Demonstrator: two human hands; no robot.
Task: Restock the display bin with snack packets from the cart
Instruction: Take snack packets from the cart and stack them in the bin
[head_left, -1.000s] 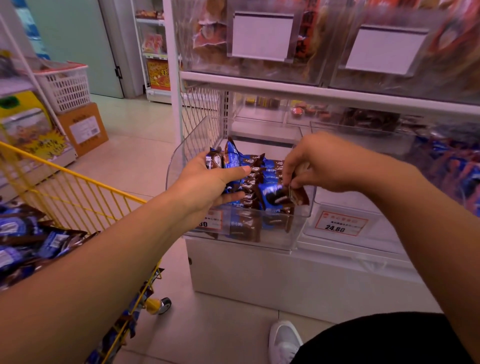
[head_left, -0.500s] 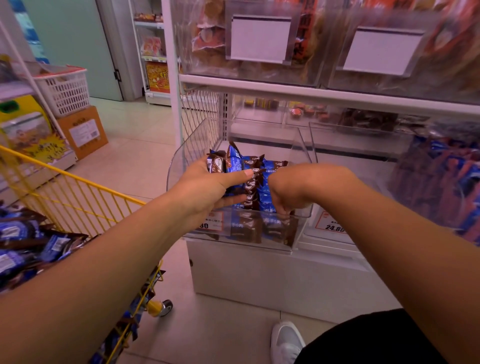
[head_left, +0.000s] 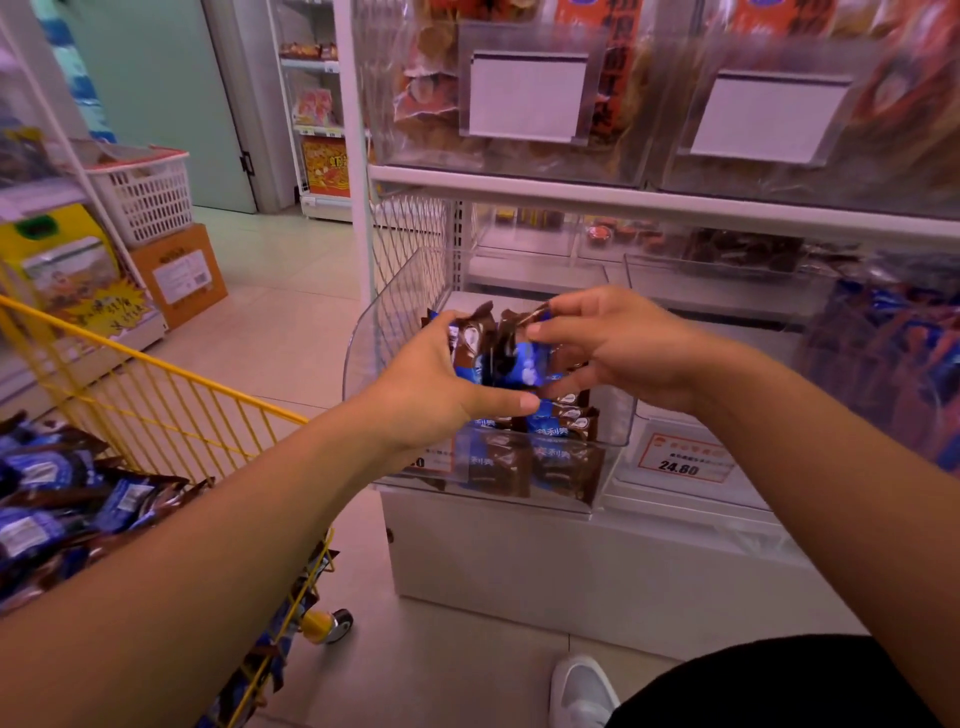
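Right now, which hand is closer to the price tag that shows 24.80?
Right. The right hand is above the price tag, slightly to its left; the left hand grips packets farther left, over the display bin.

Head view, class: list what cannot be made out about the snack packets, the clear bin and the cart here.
- Number of blue-and-brown snack packets in the left hand: its grip covers them.
- What the right hand pinches: its fingers hide it.
- Fill level at the back of the clear plastic display bin: both hands block it.
- Yellow wire cart: cut off by the left edge and the forearm.
- Small print on the red-bordered price tag: too small.
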